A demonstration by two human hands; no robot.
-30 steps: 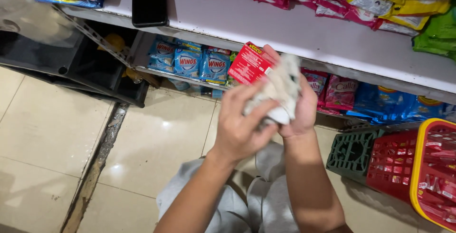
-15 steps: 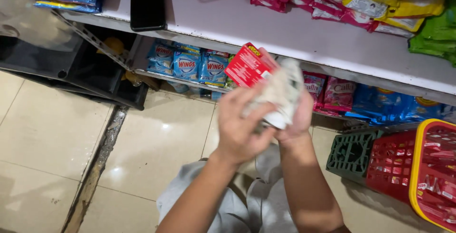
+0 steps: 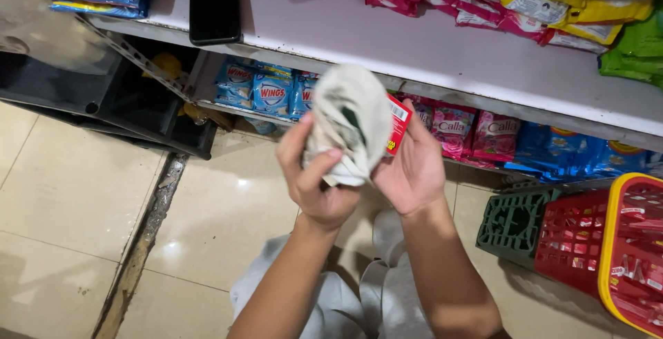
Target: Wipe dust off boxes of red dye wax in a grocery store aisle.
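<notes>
My left hand (image 3: 319, 185) grips a crumpled whitish cloth (image 3: 347, 119) and presses it against a small red packet (image 3: 396, 125). My right hand (image 3: 412, 165) holds that red packet from behind, fingers curled round its edge. Most of the packet is hidden by the cloth. Both hands are raised in front of a shop shelf (image 3: 414, 49), above my knees in grey trousers (image 3: 359, 297).
A black phone (image 3: 215, 6) lies on the white shelf top among pink, yellow and green sachets. Blue and pink packets fill the lower shelf (image 3: 476, 135). A red and yellow basket (image 3: 615, 256) and a green crate (image 3: 512, 226) stand at right; black trays (image 3: 103, 97) at left.
The cloth has moved over the front of the red packet, which showed more fully before. Both hands sit slightly lower and closer together.
</notes>
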